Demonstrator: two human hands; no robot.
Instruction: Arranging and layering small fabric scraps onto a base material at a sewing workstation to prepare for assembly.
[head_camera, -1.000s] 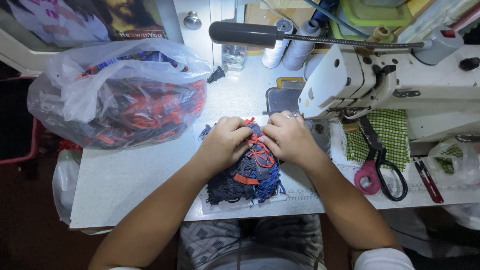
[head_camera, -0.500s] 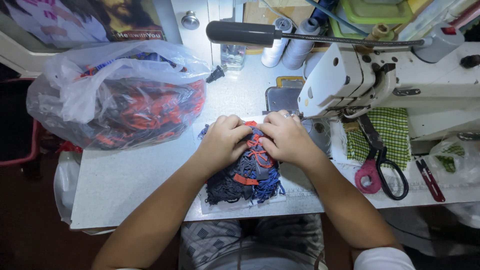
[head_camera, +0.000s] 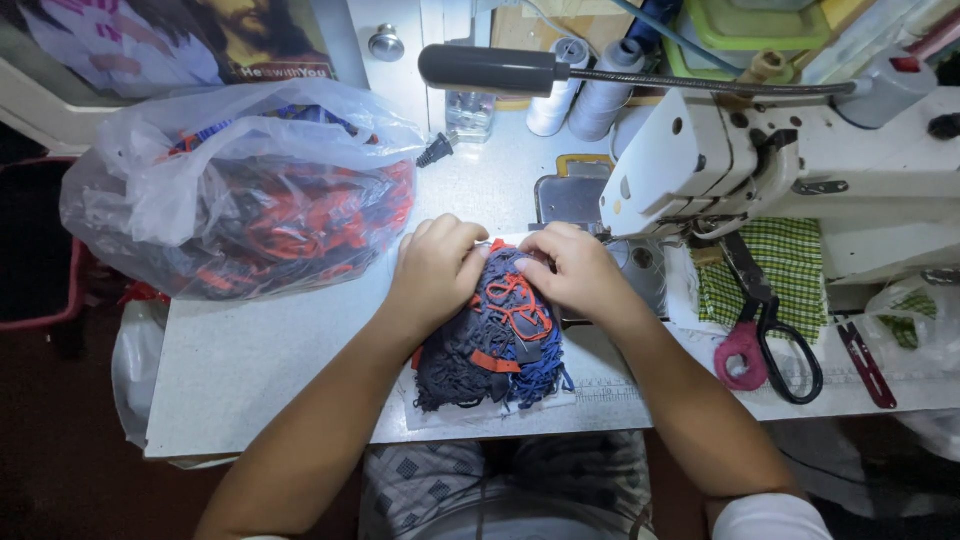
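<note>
While both my left hand (head_camera: 435, 268) and right hand (head_camera: 570, 270) press curled fingers onto the dark-blue-and-red fabric pile (head_camera: 495, 345), I keep pieces flat (white sewing machine (head_camera: 790, 165) at two o'clock).

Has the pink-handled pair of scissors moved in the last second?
No. The scissors lie beside the green checked cloth, under the sewing machine, as before.

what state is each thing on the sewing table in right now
left hand: fingers curled, pressing on the fabric pile
right hand: fingers curled, gripping the pile's top edge
fabric pile: heaped, dark blue with orange trim, flat on the table
plastic bag: stuffed full, lying on its side
scissors: shut, lying flat
thread cones: upright
checked cloth: spread under the scissors
</note>
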